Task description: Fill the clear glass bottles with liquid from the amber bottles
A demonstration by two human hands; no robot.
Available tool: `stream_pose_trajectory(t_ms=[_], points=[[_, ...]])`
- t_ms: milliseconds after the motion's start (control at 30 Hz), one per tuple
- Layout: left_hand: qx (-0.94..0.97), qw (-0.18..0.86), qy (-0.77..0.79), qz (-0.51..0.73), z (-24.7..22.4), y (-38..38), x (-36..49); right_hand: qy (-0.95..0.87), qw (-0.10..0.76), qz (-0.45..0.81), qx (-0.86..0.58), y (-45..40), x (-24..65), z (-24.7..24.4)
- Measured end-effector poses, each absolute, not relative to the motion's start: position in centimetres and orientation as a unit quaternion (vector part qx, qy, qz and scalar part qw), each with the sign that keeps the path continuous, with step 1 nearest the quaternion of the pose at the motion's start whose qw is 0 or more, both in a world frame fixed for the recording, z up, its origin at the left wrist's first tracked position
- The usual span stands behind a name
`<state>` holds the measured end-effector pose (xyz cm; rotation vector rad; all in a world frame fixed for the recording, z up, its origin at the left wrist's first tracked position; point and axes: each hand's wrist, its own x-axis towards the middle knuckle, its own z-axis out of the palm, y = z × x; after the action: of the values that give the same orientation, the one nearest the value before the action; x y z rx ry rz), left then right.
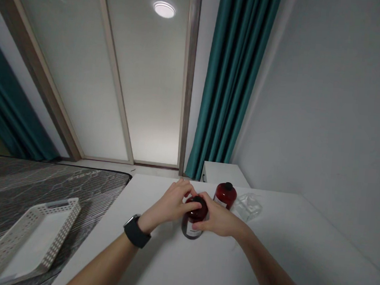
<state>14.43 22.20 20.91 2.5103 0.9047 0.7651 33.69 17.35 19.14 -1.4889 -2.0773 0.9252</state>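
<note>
Bottle, dark red and white-labelled, stands on the white table near its middle, between the two hands. At far left, a perforated white basket rests on the patterned grey rug, beside and below the table, which seems to leave the tabletop for handwork. A dark-strapped watch circles the left wrist. Next comes the left hand, curled over the bottle's top, its thumb laid across the front near the dark cap; that placing would suit pinching or steadying the upper end. The bottle is upright, cap end up, label turned toward the wearer, long axis vertical though foreshortened from above. The right hand clasps the other side, index finger by the cap and thumb low against the label, probably to keep the body from swivelling. How firmly either hand presses, I cannot tell. Just beyond the right hand stands a second red bottle, also upright with its black top upward, and beside it lies a crumpled clear plastic bag.
</note>
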Motion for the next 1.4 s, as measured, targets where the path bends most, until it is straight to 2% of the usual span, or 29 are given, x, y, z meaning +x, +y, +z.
stream_pose_trajectory(t_ms=[267, 533, 833, 1167, 1400], points=[[0.905, 0.229, 0.235, 0.27, 21.2, 22.9, 13.9, -0.755, 0.203, 0.327, -0.531, 17.4, 33.8, 19.1], [0.9, 0.078, 0.348, 0.252, 21.3, 21.8, 14.5, -0.745, 0.238, 0.333, -0.526, 17.5, 33.3, 18.5], [0.868, 0.154, 0.402, 0.249, 21.1, 21.2, 15.4, -0.745, 0.244, 0.328, -0.528, 17.2, 33.0, 18.7], [0.892, 0.241, 0.286, 0.254, 21.1, 22.4, 14.1, -0.754, 0.229, 0.331, -0.519, 17.3, 33.3, 18.1], [0.911, 0.211, 0.25, 0.251, 21.8, 22.7, 13.1, -0.752, 0.221, 0.352, -0.511, 17.4, 33.5, 18.5]])
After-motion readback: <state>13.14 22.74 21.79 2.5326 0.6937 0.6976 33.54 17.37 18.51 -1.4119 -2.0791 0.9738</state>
